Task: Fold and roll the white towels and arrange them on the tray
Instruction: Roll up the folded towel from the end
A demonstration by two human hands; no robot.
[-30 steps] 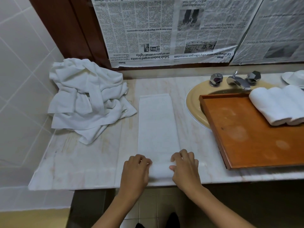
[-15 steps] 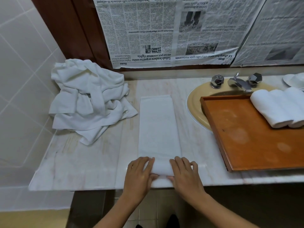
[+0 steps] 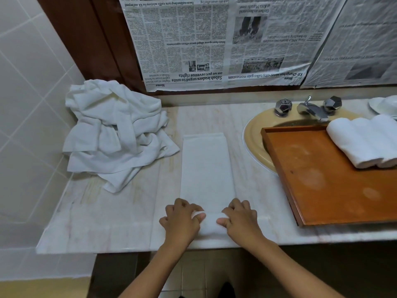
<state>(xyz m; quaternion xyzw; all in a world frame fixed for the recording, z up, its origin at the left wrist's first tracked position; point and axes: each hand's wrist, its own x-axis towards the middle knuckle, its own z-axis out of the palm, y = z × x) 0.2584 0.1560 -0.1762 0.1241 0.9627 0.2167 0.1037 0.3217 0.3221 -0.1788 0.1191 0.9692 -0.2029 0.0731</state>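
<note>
A white towel, folded into a long narrow strip, lies on the marble counter and runs away from me. Its near end is rolled into a short cylinder. My left hand grips the roll's left end with curled fingers and thumb. My right hand grips its right end the same way. A heap of loose white towels lies at the back left. The wooden tray sits over the basin on the right, with rolled white towels at its far right.
The yellow basin lies under the tray, with a chrome tap and two knobs behind it. A white dish stands at the far right. Newspaper covers the wall behind. A tiled wall bounds the left.
Both hands went from lying flatter on the towel's near end to curling round it again. The roll at the near end has grown a little thicker.
</note>
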